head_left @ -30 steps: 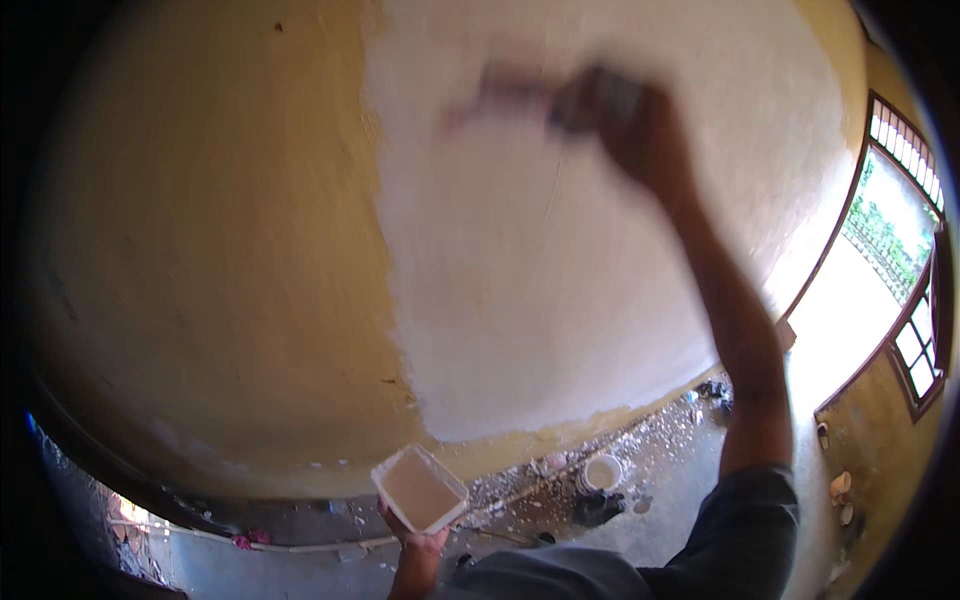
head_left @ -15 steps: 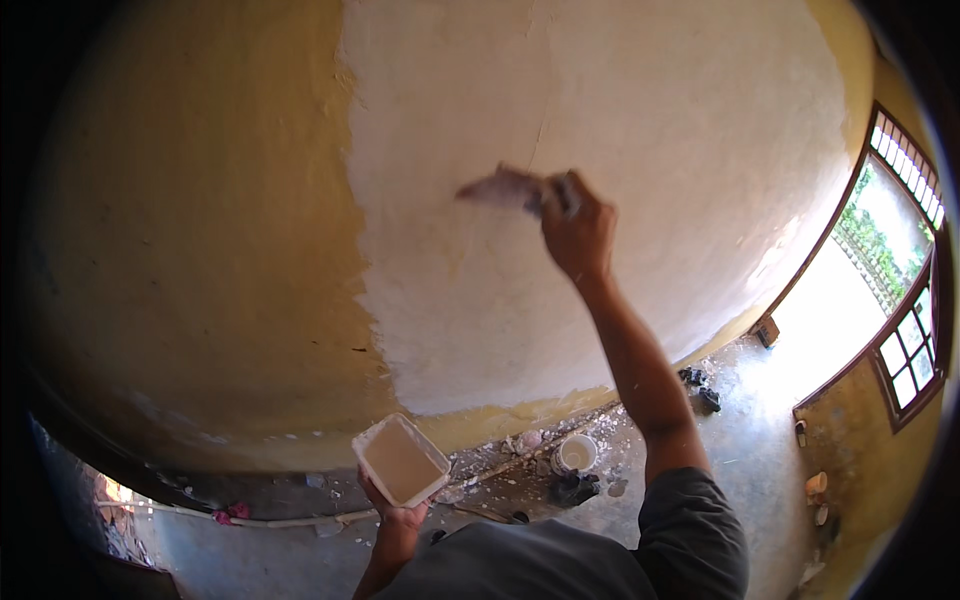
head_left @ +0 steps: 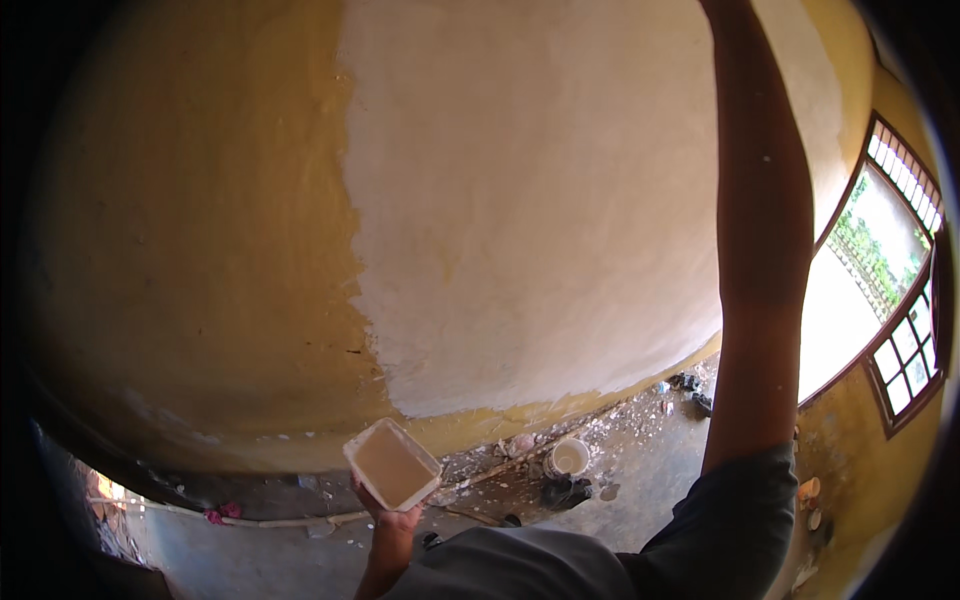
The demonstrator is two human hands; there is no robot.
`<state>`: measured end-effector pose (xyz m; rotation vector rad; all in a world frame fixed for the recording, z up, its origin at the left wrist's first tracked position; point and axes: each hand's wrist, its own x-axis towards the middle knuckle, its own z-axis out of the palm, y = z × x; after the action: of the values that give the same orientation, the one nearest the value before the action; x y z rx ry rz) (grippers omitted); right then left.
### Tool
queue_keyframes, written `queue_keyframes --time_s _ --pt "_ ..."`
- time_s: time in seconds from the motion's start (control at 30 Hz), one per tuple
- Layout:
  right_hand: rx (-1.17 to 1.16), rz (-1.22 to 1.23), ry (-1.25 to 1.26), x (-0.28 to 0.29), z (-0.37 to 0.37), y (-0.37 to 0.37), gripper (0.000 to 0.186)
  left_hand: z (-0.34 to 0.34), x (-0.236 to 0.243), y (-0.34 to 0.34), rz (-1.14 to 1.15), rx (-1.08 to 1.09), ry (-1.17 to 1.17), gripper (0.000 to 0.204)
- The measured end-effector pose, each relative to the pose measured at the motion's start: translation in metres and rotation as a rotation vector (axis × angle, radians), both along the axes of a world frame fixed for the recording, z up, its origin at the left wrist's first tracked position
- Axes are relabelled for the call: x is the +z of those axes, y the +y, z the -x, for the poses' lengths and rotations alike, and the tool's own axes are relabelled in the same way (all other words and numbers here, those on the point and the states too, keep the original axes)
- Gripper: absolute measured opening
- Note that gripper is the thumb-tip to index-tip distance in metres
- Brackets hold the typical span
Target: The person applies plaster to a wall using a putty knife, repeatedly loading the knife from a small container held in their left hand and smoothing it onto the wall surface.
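In the lower middle, my left hand (head_left: 392, 516) grips a pale square plastic tub (head_left: 393, 464) of beige liquid from below and the side. My right arm (head_left: 760, 250) is raised steeply along the right, with the hand beyond the top edge, so whatever it holds is hidden. Before me is a wall with an uneven white coated area (head_left: 530, 200) beside bare ochre paint (head_left: 210, 210).
Along the wall's foot lie a pale bucket (head_left: 570, 457), a black crumpled item (head_left: 565, 492), a long pole (head_left: 300, 522), pink cloth (head_left: 222, 512) and scattered flakes on the concrete floor (head_left: 225, 560). An open doorway (head_left: 840, 310) and barred window (head_left: 905, 350) are on the right.
My right hand, which held a brush-like tool against the white area, has moved up and out of the picture. The tub in my left hand has shifted slightly left.
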<state>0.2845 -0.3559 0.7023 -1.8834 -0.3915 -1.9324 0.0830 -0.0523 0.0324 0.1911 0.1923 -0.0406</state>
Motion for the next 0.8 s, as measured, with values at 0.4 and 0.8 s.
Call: queue_keyframes --time_s 0.4,0.8 --pt "0.277 0.176 0.371 -0.413 -0.031 0.073 0.022 0.001 -0.010 -0.001 0.014 0.054 0.090 0.066" --pt "-0.171 0.056 -0.149 -0.070 -0.079 0.038 0.031 0.002 -0.026 0.005 -0.056 0.111 0.000 0.069"
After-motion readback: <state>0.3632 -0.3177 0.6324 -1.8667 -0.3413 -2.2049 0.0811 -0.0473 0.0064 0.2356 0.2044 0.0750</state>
